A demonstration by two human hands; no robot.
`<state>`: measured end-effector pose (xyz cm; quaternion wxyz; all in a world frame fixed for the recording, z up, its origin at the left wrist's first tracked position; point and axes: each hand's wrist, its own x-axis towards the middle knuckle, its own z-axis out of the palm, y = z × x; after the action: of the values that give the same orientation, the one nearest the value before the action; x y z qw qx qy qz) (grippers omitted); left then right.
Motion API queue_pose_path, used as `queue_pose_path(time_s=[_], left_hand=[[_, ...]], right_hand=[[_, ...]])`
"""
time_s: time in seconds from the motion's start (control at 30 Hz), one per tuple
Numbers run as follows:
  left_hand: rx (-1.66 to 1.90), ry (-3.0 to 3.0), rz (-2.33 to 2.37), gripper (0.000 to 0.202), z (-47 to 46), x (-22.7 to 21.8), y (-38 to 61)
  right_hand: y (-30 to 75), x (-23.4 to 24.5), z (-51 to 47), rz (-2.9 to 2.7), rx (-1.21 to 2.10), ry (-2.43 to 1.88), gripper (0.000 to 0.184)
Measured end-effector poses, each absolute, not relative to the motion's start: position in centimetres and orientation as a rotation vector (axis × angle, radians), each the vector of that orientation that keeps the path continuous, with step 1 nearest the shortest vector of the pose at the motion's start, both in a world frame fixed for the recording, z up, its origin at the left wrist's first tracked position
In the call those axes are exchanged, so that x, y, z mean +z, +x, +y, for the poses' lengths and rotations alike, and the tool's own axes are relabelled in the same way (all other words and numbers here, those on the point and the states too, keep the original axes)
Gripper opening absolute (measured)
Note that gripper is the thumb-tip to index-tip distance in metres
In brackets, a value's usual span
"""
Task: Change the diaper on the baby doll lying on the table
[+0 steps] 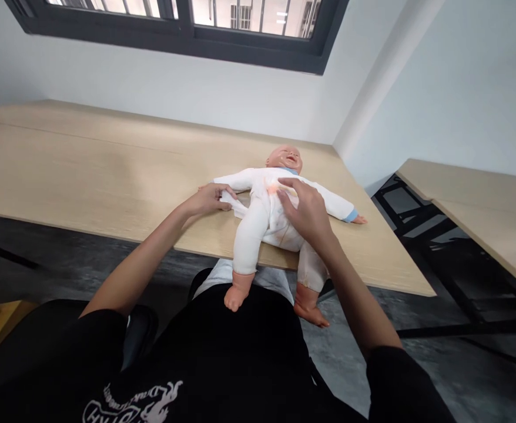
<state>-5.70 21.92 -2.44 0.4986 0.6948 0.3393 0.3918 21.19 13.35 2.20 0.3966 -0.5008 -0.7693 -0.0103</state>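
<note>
A baby doll in a white outfit with blue collar and cuffs lies on its back on the wooden table. Its head points toward the wall and its bare feet hang over the front edge. At the doll's side, my left hand pinches a thin white flap of cloth between thumb and fingers. My right hand is over the doll's belly, thumb and forefinger apart, with no object visible between them. An orange patch shows on the white front beside these fingertips. The right palm hides part of the doll's middle.
The table stretches left and meets the white wall under a dark-framed window. A second table with a dark metal frame stands at the right, past a gap. My lap is close beneath the front edge.
</note>
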Motion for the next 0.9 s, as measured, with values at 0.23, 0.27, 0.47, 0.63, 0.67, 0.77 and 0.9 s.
queue_pose_path(time_s=[0.23,0.27,0.47,0.63,0.67,0.77,0.9], left_hand=[[1.052,1.294,0.754,0.038,22.0,-1.6,-5.1],[1.062,1.241,0.722,0.040,21.9,-1.5,-5.1],[1.076,1.082,0.644,0.052,21.7,-1.2,-5.1],[1.180,1.053,0.651,0.056,22.3,-1.3,-5.3],[1.192,1.053,0.652,0.056,22.4,-1.3,-5.3],[1.213,1.059,0.652,0.054,22.4,-1.5,-5.3],[1.202,1.082,0.645,0.051,22.3,-1.7,-5.1]], right_hand=[[14.5,5.7,19.1,-2.508,0.362,-1.153,0.027],[13.9,5.5,19.9,-2.544,0.388,-1.149,0.030],[13.1,4.2,21.5,-2.425,0.545,-1.145,0.025],[13.6,4.3,21.7,-2.234,0.732,-1.176,0.022],[13.7,4.3,21.8,-2.205,0.779,-1.177,0.022],[13.7,4.0,22.3,-2.134,0.925,-1.164,0.021],[13.9,3.5,22.8,-2.043,1.007,-1.169,0.021]])
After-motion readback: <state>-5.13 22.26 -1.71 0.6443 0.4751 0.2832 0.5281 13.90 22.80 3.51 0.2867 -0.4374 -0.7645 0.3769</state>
